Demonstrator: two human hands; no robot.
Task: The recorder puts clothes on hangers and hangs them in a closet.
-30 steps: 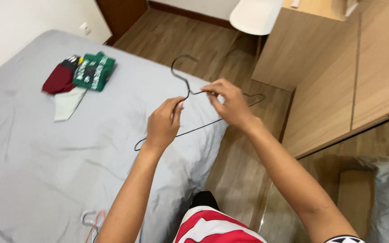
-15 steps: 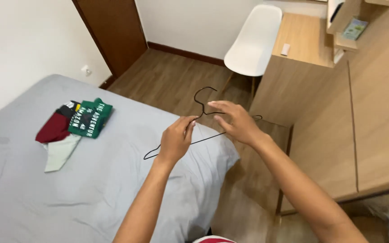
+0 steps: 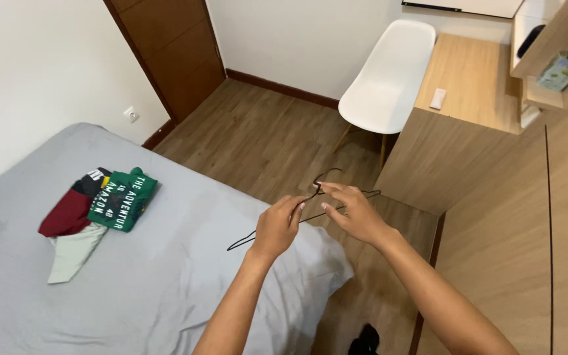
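A thin black wire hanger (image 3: 258,233) hangs in the air over the corner of a bed with a grey sheet (image 3: 165,289). My left hand (image 3: 277,228) pinches the hanger near its neck, just below the hook. My right hand (image 3: 355,212) is beside it with fingers spread, its fingertips at the hanger's neck and right shoulder; whether it grips the wire is unclear. The hook points away from me, over the wooden floor.
Folded clothes, green (image 3: 121,198), dark red (image 3: 67,213) and pale (image 3: 73,252), lie on the bed's left side. A white chair (image 3: 386,75) stands by a wooden desk (image 3: 465,98). A brown door (image 3: 165,52) is at the back, wooden cabinets (image 3: 560,217) on the right.
The view has tilted up, showing more of the room. The hanger has tipped flatter and lower in the frame. My right hand's fingers have loosened from a pinch to a spread.
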